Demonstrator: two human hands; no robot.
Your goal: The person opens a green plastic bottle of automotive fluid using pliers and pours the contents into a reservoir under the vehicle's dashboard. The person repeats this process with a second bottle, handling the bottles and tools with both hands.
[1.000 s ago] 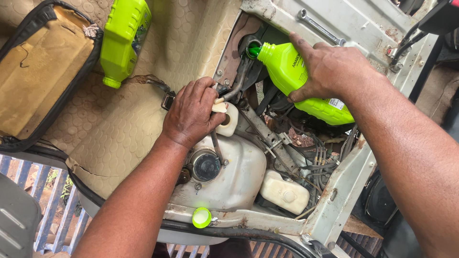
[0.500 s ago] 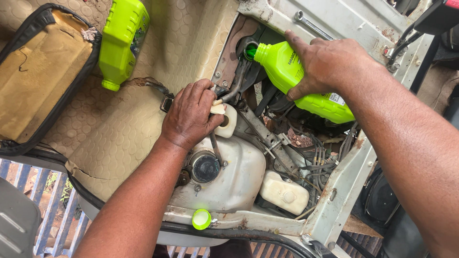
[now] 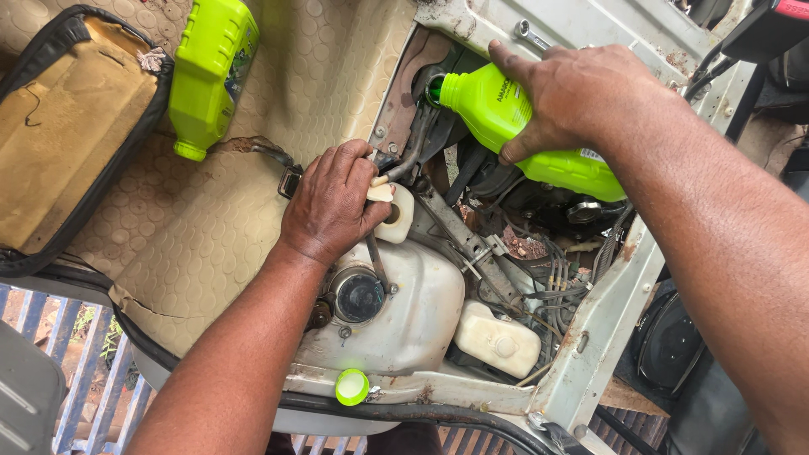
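My right hand grips a bright green plastic bottle that lies tipped, its open neck pointing left and down into a dark opening at the top of an engine bay. My left hand rests on the edge of the bay, its fingers closed around a small white neck or fitting on a white plastic tank. The bottle's green cap lies on the metal frame below the tank.
A second green bottle lies on the beige dotted floor mat. A worn tan seat cushion sits at the left. A smaller white reservoir, cables and a spanner are in the bay.
The green bottle's neck has shifted slightly further left into the opening with my right hand. My left hand stays on the white fitting.
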